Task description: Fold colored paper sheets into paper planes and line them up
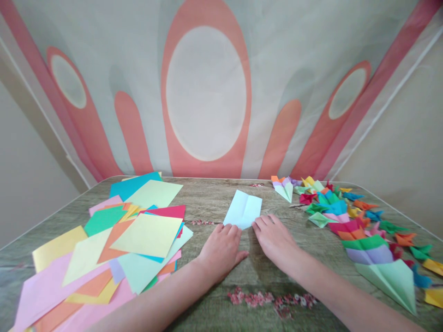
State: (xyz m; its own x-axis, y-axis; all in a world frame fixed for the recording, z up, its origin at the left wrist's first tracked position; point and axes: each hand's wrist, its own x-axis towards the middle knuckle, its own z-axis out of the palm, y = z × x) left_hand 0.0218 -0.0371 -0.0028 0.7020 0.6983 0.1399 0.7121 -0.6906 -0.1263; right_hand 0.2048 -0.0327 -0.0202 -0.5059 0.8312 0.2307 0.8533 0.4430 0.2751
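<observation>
A light blue sheet of paper (pixel 243 208) with a crease down its middle lies on the wood-patterned table (pixel 207 304) in front of me. My left hand (pixel 221 249) rests at its near left corner, fingertips on the edge and thumb stretched out to the right, away from the paper. At the near right corner, my right hand (pixel 275 237) lies palm down with its fingers extended and the fingertips touching the edge. The right thumb is hidden. Neither hand visibly grips the paper.
Loose coloured paper sheets (pixel 148 235) are heaped on the left. To the right stand a row of nested paper planes (pixel 384 281) and several small folded paper shapes (pixel 391 226). Behind the table hangs a grey and pink patterned cloth (pixel 207 170).
</observation>
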